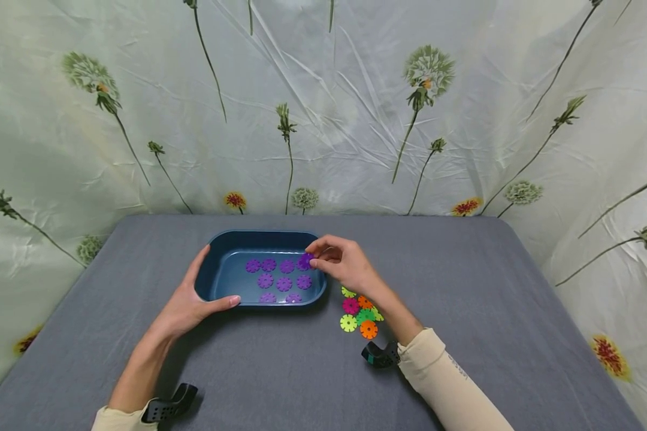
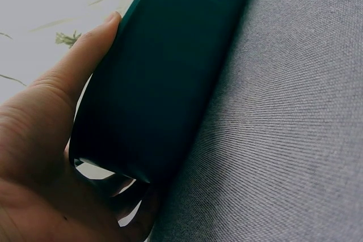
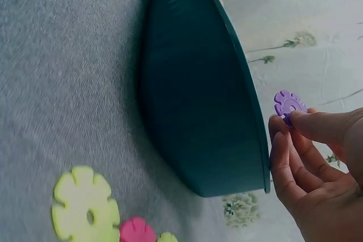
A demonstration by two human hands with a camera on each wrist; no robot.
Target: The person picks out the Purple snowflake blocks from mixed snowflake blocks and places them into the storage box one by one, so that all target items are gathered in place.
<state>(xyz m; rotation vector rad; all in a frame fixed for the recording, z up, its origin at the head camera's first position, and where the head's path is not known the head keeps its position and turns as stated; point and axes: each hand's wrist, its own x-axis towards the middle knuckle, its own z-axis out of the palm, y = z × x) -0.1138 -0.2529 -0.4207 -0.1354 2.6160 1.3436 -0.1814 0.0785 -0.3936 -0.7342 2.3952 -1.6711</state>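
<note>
A dark blue rectangular tub (image 1: 229, 284) with rounded corners sits on the table. Inside it lie several flat purple notched discs (image 1: 284, 284), flower-shaped. My left hand (image 1: 186, 305) grips the tub's left end, its thumb (image 2: 85, 55) along the front side and the other fingers round the end, partly hidden. Above the tub's right end, my right hand (image 1: 350, 263) pinches one purple notched disc (image 3: 288, 101) between thumb and fingertips. In the right wrist view that hand is beside the tub's rim.
To the right of the tub, partly under my right forearm, lies a group of yellow, pink, green and orange notched discs (image 1: 365, 316). A grey cloth (image 1: 280, 371) covers the table. Behind it hangs a pale curtain (image 1: 345, 120) printed with dandelions.
</note>
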